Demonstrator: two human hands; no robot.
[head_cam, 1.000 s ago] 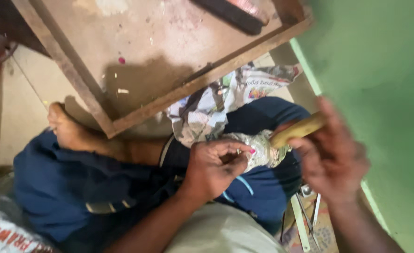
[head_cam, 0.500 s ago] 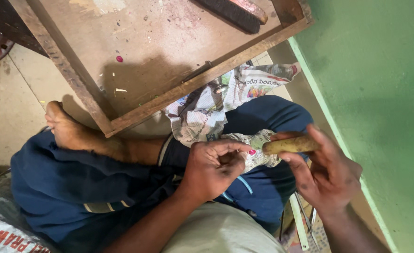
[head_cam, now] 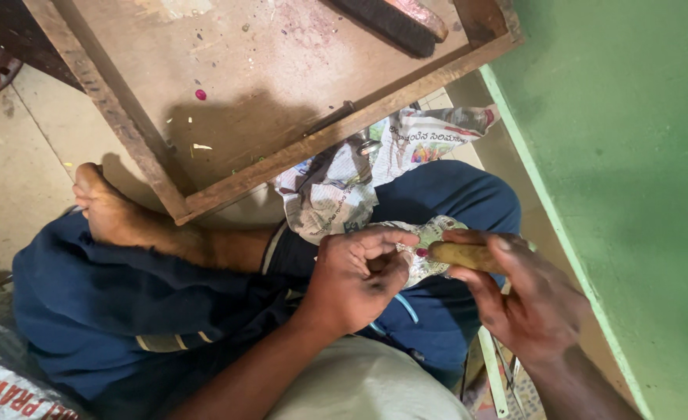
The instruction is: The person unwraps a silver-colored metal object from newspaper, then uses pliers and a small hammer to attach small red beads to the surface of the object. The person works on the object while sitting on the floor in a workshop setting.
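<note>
Head view: I'm pinching a small patterned piece [head_cam: 430,253] with my left hand [head_cam: 356,276] while my right hand [head_cam: 527,299] fingers are gripping a wooden handle [head_cam: 468,255]; steady pressing looks next.

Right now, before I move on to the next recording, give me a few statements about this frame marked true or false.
1. The right hand holds a yellowish stick-like tool. True.
2. The left hand rests flat on the floor. False: it is raised over the lap, fingers pinched at a small patterned piece.
3. Crumpled newspaper lies on the lap below the wooden tray. True.
4. The wall on the right is red. False: it is green.
5. The person wears shoes. False: the visible foot is bare.
</note>
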